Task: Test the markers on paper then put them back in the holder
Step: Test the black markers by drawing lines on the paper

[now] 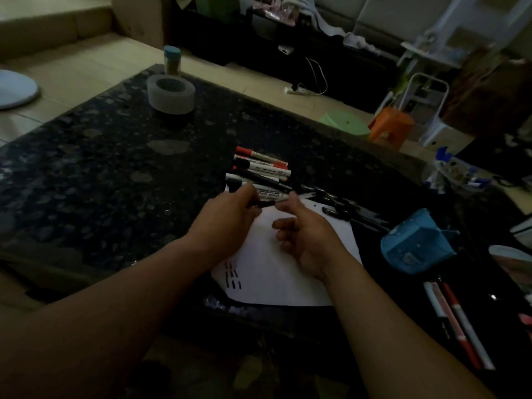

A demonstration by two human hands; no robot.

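My left grip (230,216) pinches a black marker (269,200) over the far edge of the paper (276,277). My right grip (306,240), fingers curled, meets the marker's other end. Blur prevents me telling whether it holds. Other markers (259,167) lie beyond on the desk (115,168). The blue holder (417,243) sits right of the paper.

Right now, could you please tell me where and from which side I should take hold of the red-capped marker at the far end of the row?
Pinch the red-capped marker at mid-barrel, coming from above and from the far side. It lies flat, with bare table beyond it and the next marker close against its near side.
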